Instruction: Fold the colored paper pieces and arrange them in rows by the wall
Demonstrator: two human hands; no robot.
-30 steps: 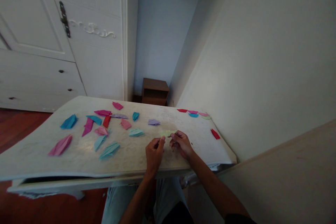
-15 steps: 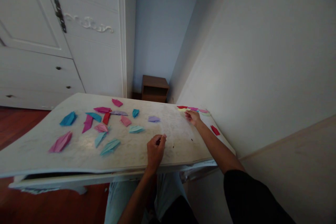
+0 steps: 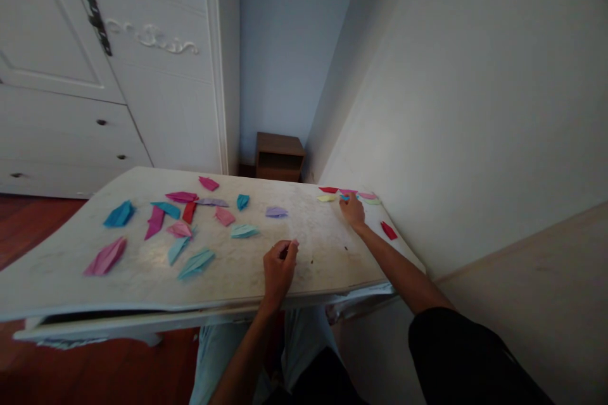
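Observation:
My right hand (image 3: 352,211) reaches to the far right of the white table (image 3: 304,278). Its fingers are pinched at a small blue folded paper (image 3: 344,197), partly hidden by them. Just left of the fingertips lies a yellow folded paper (image 3: 326,199), with a red folded paper (image 3: 329,190) behind it. Pink (image 3: 348,192) and pale green (image 3: 371,202) folded papers lie close by along the back edge. Near the front edge my left hand (image 3: 279,271) rests with curled fingers, and nothing shows in it. The nearest paper to it is a lilac one (image 3: 276,212).
Several folded papers in pink, blue, red and turquoise (image 3: 197,264) are scattered over the table's left half. Another red paper (image 3: 388,230) lies by the right edge, near my right forearm. A wall (image 3: 456,139) borders the table's right side; a white wardrobe (image 3: 175,107) stands behind.
My right hand has shifted slightly right, from the yellow paper to the blue one. The yellow paper now lies apart from the fingers. My left hand stays curled in place.

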